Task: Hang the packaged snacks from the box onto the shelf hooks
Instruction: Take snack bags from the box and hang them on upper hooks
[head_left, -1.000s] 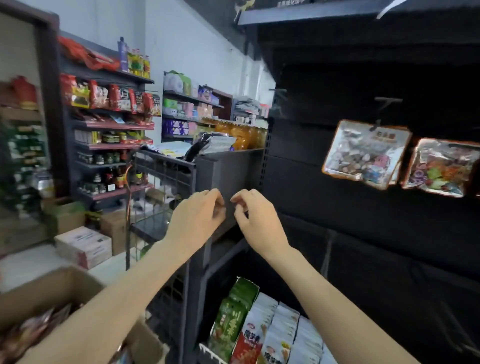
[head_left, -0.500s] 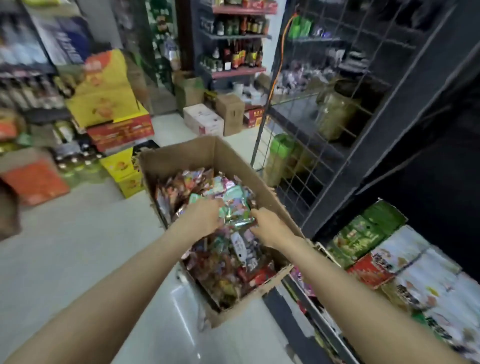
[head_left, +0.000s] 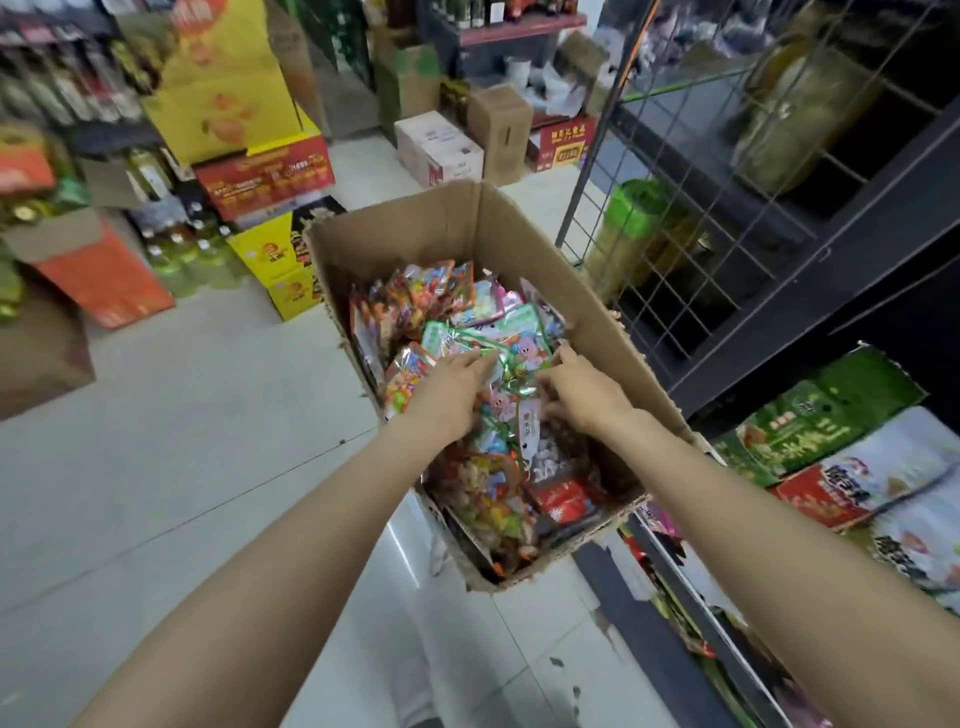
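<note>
Head view looks down into an open cardboard box (head_left: 524, 228) on the pale tiled floor (head_left: 171, 441), just beside the dark shelf unit (head_left: 810, 291). Box is packed with packaged snacks (head_left: 441, 296): clear and foil bags with bright prints, stacked loosely, some on edge along the left wall.

Both hands are inside the box, on top of the pile, near each other. Left hand (head_left: 451, 389) lies palm down, fingers extended forward onto a crinkly green-edged snack bag (head_left: 511, 332); fingers look mostly straight, resting on it, not wrapped round it. Right hand (head_left: 582, 395) has its index finger stretched toward the same bag while the other fingers curl down at the film around a white tag (head_left: 530, 421); cannot tell for sure whether it is a real pinch, blur hides the fingertips.

Wire mesh rack (head_left: 675, 218) stands behind the box on the right, with a green-lidded container (head_left: 636, 208) behind the mesh. Lower right shelf carries flat green and white bagged goods (head_left: 852, 447). Yellow and red cartons (head_left: 265, 171) are stacked across the aisle, white carton (head_left: 436, 145) further back.
</note>
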